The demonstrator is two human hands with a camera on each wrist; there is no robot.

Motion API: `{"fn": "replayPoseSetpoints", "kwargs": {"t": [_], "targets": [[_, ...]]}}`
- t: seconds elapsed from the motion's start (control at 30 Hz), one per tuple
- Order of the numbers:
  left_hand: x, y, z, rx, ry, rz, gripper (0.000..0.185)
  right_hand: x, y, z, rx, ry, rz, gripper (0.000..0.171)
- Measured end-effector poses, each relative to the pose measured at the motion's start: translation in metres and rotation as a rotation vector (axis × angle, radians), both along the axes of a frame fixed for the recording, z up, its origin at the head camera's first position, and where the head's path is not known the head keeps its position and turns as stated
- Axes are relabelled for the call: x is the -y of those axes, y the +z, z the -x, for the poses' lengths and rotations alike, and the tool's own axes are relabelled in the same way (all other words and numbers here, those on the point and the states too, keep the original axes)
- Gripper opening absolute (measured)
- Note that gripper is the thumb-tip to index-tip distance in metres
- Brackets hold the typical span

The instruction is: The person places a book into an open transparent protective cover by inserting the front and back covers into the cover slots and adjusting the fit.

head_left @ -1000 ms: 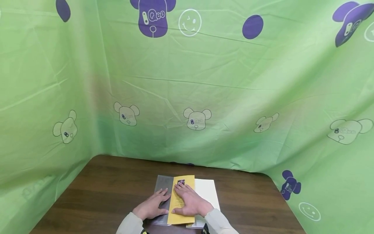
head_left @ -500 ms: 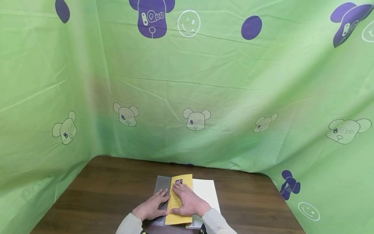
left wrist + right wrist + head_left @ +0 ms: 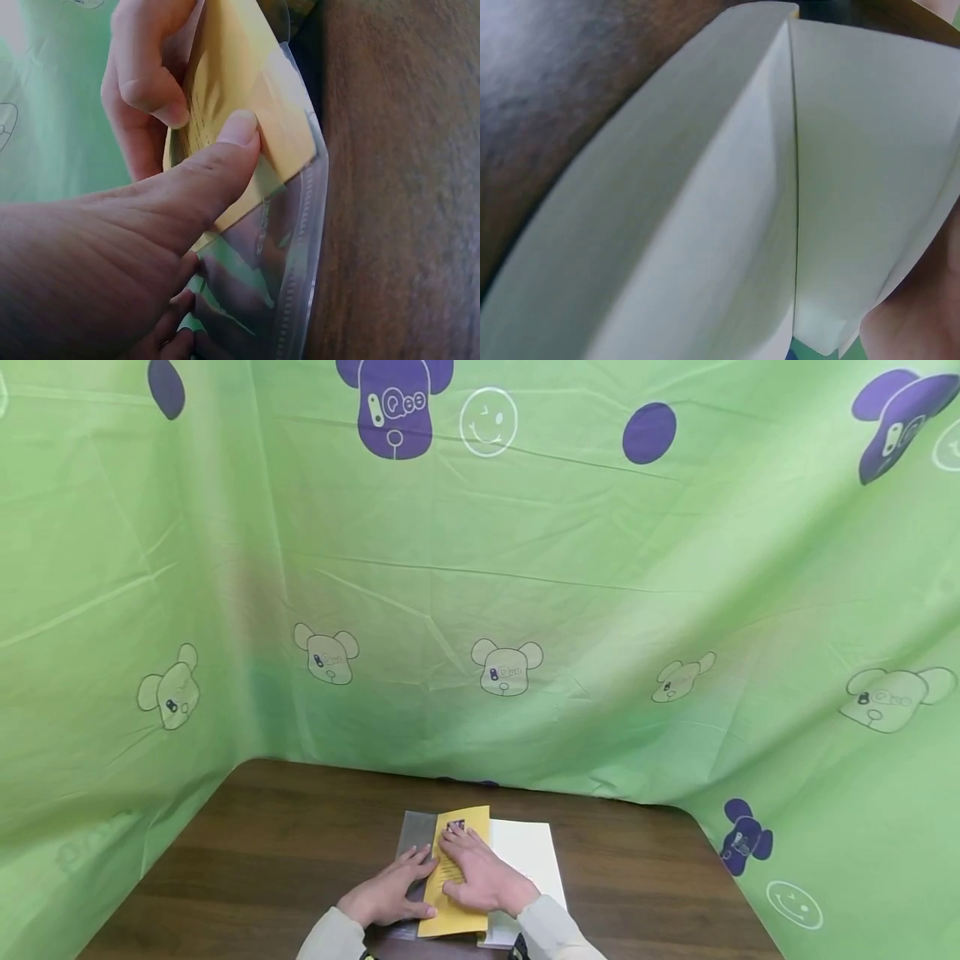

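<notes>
A book lies spread on the table, its white pages (image 3: 527, 856) on the right. Its yellow cover (image 3: 457, 927), with a small dark picture and printed lines, leans over a clear plastic sleeve (image 3: 416, 831) on the left. My right hand (image 3: 487, 874) presses on the yellow cover with extended fingers and hides part of the print. Beside it, my left hand (image 3: 388, 893) rests spread on the sleeve, its thumb over the cover's edge. In the left wrist view the yellow corner (image 3: 289, 146) lies along the clear sleeve (image 3: 292, 247). The right wrist view shows the cover's pale inner side (image 3: 870, 150) raised from the pages.
A dark brown wooden table (image 3: 285, 852) extends around the book. Green fabric (image 3: 420, 727) printed with bear heads and smiley faces hangs behind the table and along both sides.
The yellow cover has slid left over the sleeve, leaving less of it showing. My right hand has shifted slightly left with it, and its thumb has drawn inward. My left hand stays nearly in place.
</notes>
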State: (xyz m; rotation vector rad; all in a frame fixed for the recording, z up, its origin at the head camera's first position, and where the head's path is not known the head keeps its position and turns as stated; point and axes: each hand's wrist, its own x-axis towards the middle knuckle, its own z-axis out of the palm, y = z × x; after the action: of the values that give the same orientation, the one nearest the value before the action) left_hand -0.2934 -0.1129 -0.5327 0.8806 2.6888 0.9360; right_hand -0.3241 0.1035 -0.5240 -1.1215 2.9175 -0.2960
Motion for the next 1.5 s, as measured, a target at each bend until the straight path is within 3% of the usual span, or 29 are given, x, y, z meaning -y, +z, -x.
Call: {"fn": "replayPoseSetpoints", "kwargs": {"t": [0.5,0.77,1.07,1.5], "targets": [[0.006,-0.004,0.001,0.007,0.043,-0.027,0.083,0.010,0.001,0.004,0.046,0.066,0.097,0.073],[0.006,-0.004,0.002,0.058,0.060,-0.039,0.082,-0.016,0.013,-0.002,0.112,-0.030,0.085,0.084],[0.007,-0.003,0.001,0.078,0.074,-0.056,0.082,-0.049,0.024,0.002,0.283,-0.029,0.149,0.112],[0.006,-0.005,0.001,0.072,0.060,-0.062,0.080,-0.052,0.016,0.004,0.319,0.006,0.232,0.111]]}}
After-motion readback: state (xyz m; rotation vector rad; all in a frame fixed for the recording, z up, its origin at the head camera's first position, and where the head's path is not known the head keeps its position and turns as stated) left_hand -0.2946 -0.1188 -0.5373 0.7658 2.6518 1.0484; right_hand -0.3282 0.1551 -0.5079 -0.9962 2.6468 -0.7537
